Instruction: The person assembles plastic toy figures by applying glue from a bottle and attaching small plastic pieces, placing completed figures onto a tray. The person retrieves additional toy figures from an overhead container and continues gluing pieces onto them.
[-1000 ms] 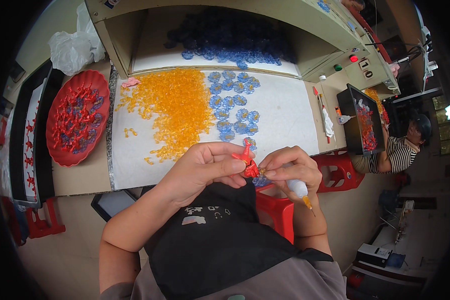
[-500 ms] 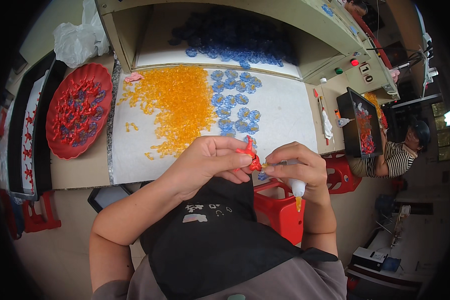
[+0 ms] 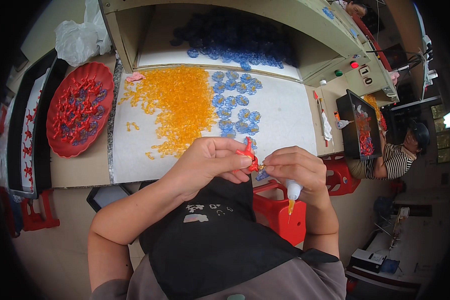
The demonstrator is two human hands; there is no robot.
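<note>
My left hand (image 3: 212,159) pinches a small red plastic figure (image 3: 248,152) between thumb and fingers, over the table's front edge. Close to its right, my right hand (image 3: 299,169) holds a tiny amber piece (image 3: 262,167) at the fingertips, by the figure's lower end. A white squeeze bottle (image 3: 294,191) with a yellowish nozzle is tucked in the same hand, its tip pointing down. Beyond my hands, a heap of amber plastic pieces (image 3: 185,105) and several blue flower-shaped pieces (image 3: 229,101) lie on a white sheet (image 3: 285,110).
On the left are a red scalloped plate (image 3: 65,149) of red and blue parts and a long black tray (image 3: 17,165). A shelf above the table holds dark blue pieces (image 3: 235,40). At right stand a black bin (image 3: 348,117), a red stool (image 3: 290,220) and a seated co-worker (image 3: 400,155).
My right hand has turned slightly, and the bottle's nozzle has swung a little left and down. The left hand keeps the red figure almost in place.
</note>
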